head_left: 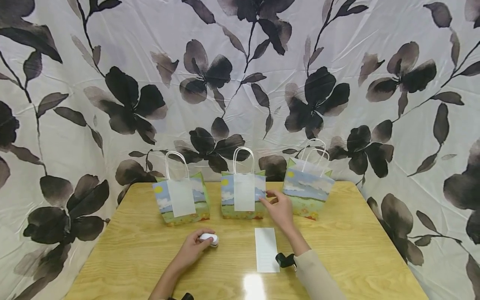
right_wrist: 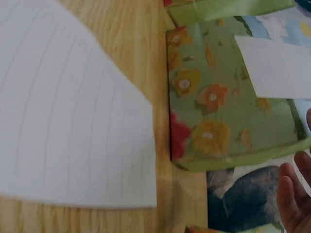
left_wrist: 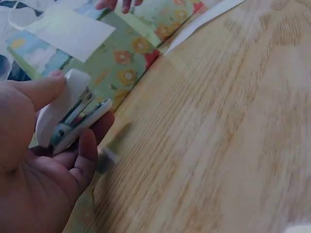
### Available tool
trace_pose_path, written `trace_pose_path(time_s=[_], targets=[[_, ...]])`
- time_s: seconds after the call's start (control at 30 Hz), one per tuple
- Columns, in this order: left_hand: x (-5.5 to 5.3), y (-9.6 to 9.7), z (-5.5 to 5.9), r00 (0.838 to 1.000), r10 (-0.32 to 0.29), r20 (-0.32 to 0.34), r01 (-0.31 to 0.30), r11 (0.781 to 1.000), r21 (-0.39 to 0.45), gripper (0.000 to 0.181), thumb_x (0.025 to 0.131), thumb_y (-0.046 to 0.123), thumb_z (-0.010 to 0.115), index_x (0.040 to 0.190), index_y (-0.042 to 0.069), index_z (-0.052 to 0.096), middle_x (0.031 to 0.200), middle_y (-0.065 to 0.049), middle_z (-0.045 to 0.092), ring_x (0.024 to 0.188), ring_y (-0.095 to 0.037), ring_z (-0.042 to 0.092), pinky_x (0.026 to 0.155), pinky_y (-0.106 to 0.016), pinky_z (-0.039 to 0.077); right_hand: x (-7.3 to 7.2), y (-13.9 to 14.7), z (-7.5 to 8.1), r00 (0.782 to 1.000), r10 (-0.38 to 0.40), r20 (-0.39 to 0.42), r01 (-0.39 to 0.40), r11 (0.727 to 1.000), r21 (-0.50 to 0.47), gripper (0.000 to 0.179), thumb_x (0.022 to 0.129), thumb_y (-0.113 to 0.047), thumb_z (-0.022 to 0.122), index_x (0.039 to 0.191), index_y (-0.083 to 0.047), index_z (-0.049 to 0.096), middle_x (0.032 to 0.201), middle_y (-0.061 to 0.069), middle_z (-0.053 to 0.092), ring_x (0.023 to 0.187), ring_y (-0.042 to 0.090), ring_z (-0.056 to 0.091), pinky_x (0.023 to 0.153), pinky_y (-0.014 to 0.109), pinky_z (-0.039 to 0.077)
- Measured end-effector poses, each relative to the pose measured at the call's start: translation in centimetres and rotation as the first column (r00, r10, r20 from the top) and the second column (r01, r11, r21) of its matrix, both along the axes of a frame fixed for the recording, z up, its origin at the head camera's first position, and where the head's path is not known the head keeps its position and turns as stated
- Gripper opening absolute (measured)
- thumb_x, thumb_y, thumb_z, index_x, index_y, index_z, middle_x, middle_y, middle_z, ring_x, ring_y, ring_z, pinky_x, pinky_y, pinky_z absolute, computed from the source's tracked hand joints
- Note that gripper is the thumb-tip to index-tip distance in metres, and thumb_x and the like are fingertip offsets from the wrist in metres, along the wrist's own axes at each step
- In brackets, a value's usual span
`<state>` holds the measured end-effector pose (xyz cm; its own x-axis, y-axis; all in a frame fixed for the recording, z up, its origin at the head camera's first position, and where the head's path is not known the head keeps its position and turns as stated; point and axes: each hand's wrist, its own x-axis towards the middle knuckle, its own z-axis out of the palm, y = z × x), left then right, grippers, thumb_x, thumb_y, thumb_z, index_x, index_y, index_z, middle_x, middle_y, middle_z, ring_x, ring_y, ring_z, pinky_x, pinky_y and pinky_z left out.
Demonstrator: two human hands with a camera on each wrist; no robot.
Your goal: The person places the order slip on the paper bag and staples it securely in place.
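Note:
A small white stapler (head_left: 209, 238) is held between the thumb and fingers of my left hand (head_left: 192, 250), over the table in front of the left bag. In the left wrist view the stapler's (left_wrist: 60, 109) arms are spread apart. My right hand (head_left: 279, 208) is at the right side edge of the middle paper bag (head_left: 227, 200), its thumb and fingers apart around that edge. A white card (head_left: 244, 192) hangs on this bag's front, below the handles. The left paper bag (head_left: 202, 202) bears a similar white card (head_left: 181, 198).
A third paper bag (head_left: 307, 193), with no card on its front, stands tilted at the back right. One lined white card (head_left: 267, 250) lies on the wooden table (head_left: 123, 258) near my right forearm. Behind the table hangs a floral cloth (head_left: 262, 116).

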<state>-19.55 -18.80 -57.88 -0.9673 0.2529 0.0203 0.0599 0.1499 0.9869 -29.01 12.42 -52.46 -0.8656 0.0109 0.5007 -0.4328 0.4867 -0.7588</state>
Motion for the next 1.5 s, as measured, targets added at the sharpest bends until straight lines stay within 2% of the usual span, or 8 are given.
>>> trace_pose_path(time_s=[0.17,0.3,0.43,0.6,0.73,0.87,1.07,1.5], targets=[[-0.3,0.2,-0.1,1.0,0.021,0.009,-0.02,1.0,-0.017,0.038,0.1,0.017,0.057,0.127,-0.009,0.053,0.11,-0.017,0.055,0.087,-0.021,0.057,0.069,-0.028,0.05,0.8,1.7,-0.2,0.987,0.037,0.155,-0.047,0.997,0.063,0.027,0.084,-0.022,0.079,0.104,-0.006,0.072,0.096,0.006,0.069,0.071,0.018,0.064,0.061,0.032,0.053],[-0.5,0.3,-0.1,0.999,0.01,0.045,-0.01,1.0,-0.009,0.043,0.097,0.009,0.061,0.133,-0.009,0.047,0.118,-0.022,0.052,0.093,-0.025,0.058,0.072,-0.03,0.052,1.3,3.0,-0.9,0.957,0.095,0.274,-0.129,0.985,0.111,0.021,0.087,-0.018,0.076,0.103,-0.004,0.073,0.093,0.002,0.069,0.074,0.016,0.063,0.064,0.031,0.053],[-0.7,0.1,-0.3,0.999,-0.012,0.037,0.013,1.0,-0.016,0.042,0.095,0.006,0.062,0.132,-0.008,0.048,0.121,-0.024,0.051,0.097,-0.028,0.06,0.075,-0.032,0.053,1.8,4.1,-2.0,0.931,0.132,0.339,-0.183,0.976,0.121,0.019,0.088,-0.018,0.074,0.101,-0.003,0.073,0.092,0.001,0.068,0.073,0.014,0.062,0.062,0.03,0.052],[-1.0,0.0,0.0,1.0,-0.005,-0.011,0.004,0.996,-0.089,0.039,0.092,0.013,0.068,0.126,-0.002,0.055,0.117,-0.017,0.056,0.1,-0.027,0.058,0.078,-0.032,0.052,2.5,4.9,-2.8,0.899,0.174,0.403,-0.235,0.966,0.107,0.018,0.088,-0.019,0.074,0.1,-0.006,0.073,0.092,0.001,0.069,0.071,0.014,0.064,0.06,0.03,0.053],[-1.2,0.2,0.5,0.998,0.021,-0.06,-0.029,0.99,-0.14,0.038,0.091,0.017,0.071,0.123,0.002,0.059,0.116,-0.012,0.059,0.103,-0.025,0.057,0.08,-0.032,0.05,2.8,5.2,-3.3,0.876,0.212,0.433,-0.276,0.957,0.089,0.021,0.088,-0.018,0.075,0.104,-0.005,0.073,0.092,0.0,0.068,0.079,0.015,0.064,0.066,0.032,0.053],[-1.5,0.4,0.4,0.994,0.033,-0.107,-0.053,0.981,-0.189,0.035,0.09,0.018,0.071,0.121,0.004,0.061,0.115,-0.009,0.061,0.102,-0.025,0.058,0.079,-0.034,0.05,3.1,5.3,-3.8,0.87,0.233,0.434,-0.306,0.946,0.107,0.024,0.086,-0.019,0.076,0.106,-0.004,0.073,0.092,-0.001,0.068,0.083,0.016,0.062,0.07,0.034,0.052],[-1.5,0.8,0.0,0.992,0.025,-0.123,-0.056,0.964,-0.26,0.03,0.089,0.018,0.073,0.116,0.009,0.063,0.112,-0.005,0.063,0.102,-0.022,0.059,0.081,-0.034,0.05,3.2,5.5,-4.4,0.852,0.231,0.469,-0.325,0.937,0.128,0.026,0.083,-0.022,0.079,0.104,-0.007,0.074,0.085,-0.003,0.065,0.078,0.015,0.059,0.069,0.034,0.049],[-1.6,0.7,-0.7,0.993,0.021,-0.12,-0.053,0.96,-0.276,0.031,0.088,0.016,0.074,0.116,0.008,0.064,0.111,-0.006,0.063,0.101,-0.023,0.06,0.08,-0.035,0.05,3.1,5.2,-4.7,0.846,0.167,0.507,-0.284,0.945,0.162,0.024,0.079,-0.022,0.083,0.099,-0.013,0.075,0.078,-0.005,0.062,0.069,0.015,0.056,0.065,0.035,0.046]])
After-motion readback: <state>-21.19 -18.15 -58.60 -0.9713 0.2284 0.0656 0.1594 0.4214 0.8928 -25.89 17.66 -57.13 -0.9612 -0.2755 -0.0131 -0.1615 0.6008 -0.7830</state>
